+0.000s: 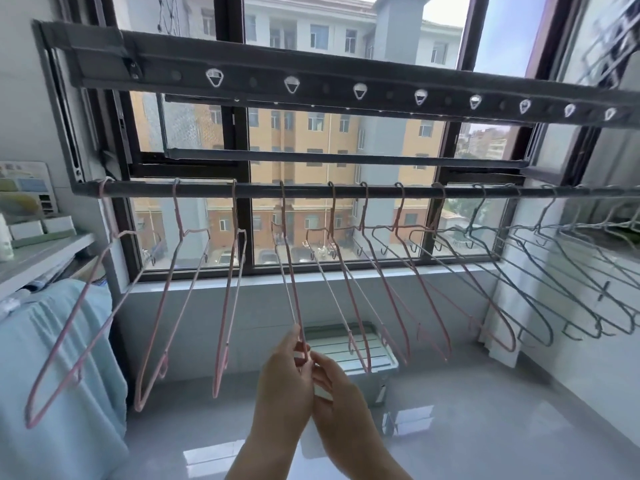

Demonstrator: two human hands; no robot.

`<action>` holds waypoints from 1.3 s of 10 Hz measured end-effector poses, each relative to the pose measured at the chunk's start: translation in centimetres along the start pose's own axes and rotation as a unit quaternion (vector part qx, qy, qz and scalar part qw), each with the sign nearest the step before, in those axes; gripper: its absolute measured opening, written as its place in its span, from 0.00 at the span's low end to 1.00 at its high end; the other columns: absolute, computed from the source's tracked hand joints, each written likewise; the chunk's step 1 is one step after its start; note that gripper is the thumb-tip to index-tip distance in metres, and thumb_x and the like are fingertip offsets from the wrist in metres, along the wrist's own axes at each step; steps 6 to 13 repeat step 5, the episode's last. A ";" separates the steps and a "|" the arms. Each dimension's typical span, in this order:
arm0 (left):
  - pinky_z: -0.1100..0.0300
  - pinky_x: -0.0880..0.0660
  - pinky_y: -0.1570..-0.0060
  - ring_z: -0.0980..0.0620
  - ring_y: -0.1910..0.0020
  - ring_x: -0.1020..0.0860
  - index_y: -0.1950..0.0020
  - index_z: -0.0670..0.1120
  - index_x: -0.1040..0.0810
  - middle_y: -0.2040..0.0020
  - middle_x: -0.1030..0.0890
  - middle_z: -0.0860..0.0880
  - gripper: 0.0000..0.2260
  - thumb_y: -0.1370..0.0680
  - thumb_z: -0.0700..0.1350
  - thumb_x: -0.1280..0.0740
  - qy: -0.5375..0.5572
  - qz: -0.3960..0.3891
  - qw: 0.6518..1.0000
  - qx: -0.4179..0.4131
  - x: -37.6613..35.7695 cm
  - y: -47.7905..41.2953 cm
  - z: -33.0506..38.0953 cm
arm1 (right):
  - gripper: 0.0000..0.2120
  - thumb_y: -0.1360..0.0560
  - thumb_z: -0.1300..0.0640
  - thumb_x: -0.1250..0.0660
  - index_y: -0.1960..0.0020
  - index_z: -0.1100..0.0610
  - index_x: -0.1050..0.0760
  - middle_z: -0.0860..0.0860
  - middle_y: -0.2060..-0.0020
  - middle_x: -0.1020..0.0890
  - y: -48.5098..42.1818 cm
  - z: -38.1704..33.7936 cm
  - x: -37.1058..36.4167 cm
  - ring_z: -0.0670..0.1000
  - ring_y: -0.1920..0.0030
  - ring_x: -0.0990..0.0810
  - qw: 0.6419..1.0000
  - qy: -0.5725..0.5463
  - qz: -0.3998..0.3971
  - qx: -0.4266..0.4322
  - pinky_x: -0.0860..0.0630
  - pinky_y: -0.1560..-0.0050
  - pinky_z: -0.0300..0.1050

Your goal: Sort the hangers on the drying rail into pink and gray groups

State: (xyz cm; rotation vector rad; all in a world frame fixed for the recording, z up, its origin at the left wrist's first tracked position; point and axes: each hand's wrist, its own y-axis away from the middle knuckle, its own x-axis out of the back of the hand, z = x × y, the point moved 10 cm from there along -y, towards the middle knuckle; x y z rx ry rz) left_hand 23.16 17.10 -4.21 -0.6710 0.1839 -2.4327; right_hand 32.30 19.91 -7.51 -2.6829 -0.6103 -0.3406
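Note:
A dark drying rail (263,189) runs across the window at mid height. Several pink hangers (162,306) hang along its left and middle part. Several gray hangers (540,285) hang at its right end. One pink hanger (289,271) hangs near the middle, and both hands meet at its lower tip. My left hand (282,379) pinches that tip between thumb and fingers. My right hand (334,386) touches the same tip from the right, fingers curled at it.
A second, higher rail (311,81) with hook holes spans the window. A light blue cloth (59,358) covers something at the left, under a shelf with boxes. A white slatted crate (356,348) sits on the glossy floor below the sill.

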 end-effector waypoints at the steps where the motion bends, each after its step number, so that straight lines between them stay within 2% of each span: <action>1: 0.52 0.26 0.41 0.50 0.45 0.23 0.31 0.48 0.34 0.44 0.22 0.47 0.23 0.25 0.38 0.36 0.018 -0.010 1.000 0.006 -0.7 0.2 0.1 | 0.25 0.27 0.70 0.39 0.38 0.45 0.31 0.40 0.44 0.20 0.4 0.3 0.6 0.39 0.42 0.24 1.000 -0.018 -0.006 -0.009 0.24 0.47 0.37; 2: 0.51 0.26 0.40 0.50 0.44 0.24 0.30 0.48 0.35 0.43 0.23 0.47 0.24 0.24 0.37 0.36 0.031 -0.012 0.999 0.014 -1.2 0.6 0.1 | 0.25 0.27 0.69 0.38 0.36 0.46 0.31 0.41 0.42 0.21 0.8 0.7 1.2 0.41 0.40 0.24 1.000 -0.019 -0.006 -0.013 0.24 0.45 0.38; 3: 0.52 0.26 0.41 0.51 0.46 0.23 0.30 0.48 0.35 0.46 0.22 0.48 0.23 0.24 0.37 0.36 0.042 -0.008 0.999 0.014 -1.3 0.8 0.0 | 0.28 0.27 0.70 0.38 0.39 0.40 0.32 0.40 0.42 0.22 1.1 0.8 1.6 0.41 0.40 0.25 1.000 -0.012 -0.012 -0.013 0.24 0.42 0.40; 4: 0.55 0.25 0.42 0.52 0.47 0.24 0.31 0.47 0.33 0.47 0.24 0.51 0.22 0.25 0.38 0.35 0.038 -0.004 0.999 0.005 -0.9 1.4 0.4 | 0.28 0.27 0.69 0.37 0.39 0.39 0.35 0.38 0.42 0.26 1.5 0.6 1.4 0.41 0.40 0.26 1.000 -0.001 -0.019 -0.022 0.25 0.43 0.37; 5: 0.60 0.28 0.43 0.54 0.46 0.26 0.32 0.47 0.32 0.48 0.28 0.53 0.23 0.26 0.40 0.33 0.036 0.041 0.998 -0.027 1.2 1.8 1.3 | 0.27 0.27 0.67 0.35 0.39 0.40 0.36 0.40 0.42 0.28 2.1 -0.2 2.3 0.41 0.42 0.27 1.000 0.000 -0.015 -0.018 0.26 0.47 0.31; 13: 0.60 0.28 0.43 0.54 0.46 0.26 0.32 0.47 0.32 0.48 0.28 0.53 0.23 0.26 0.40 0.33 0.036 0.041 0.998 -0.027 1.2 1.8 1.3 | 0.27 0.27 0.67 0.35 0.39 0.40 0.36 0.40 0.42 0.28 2.1 -0.2 2.3 0.41 0.42 0.27 1.000 0.000 -0.015 -0.018 0.26 0.47 0.31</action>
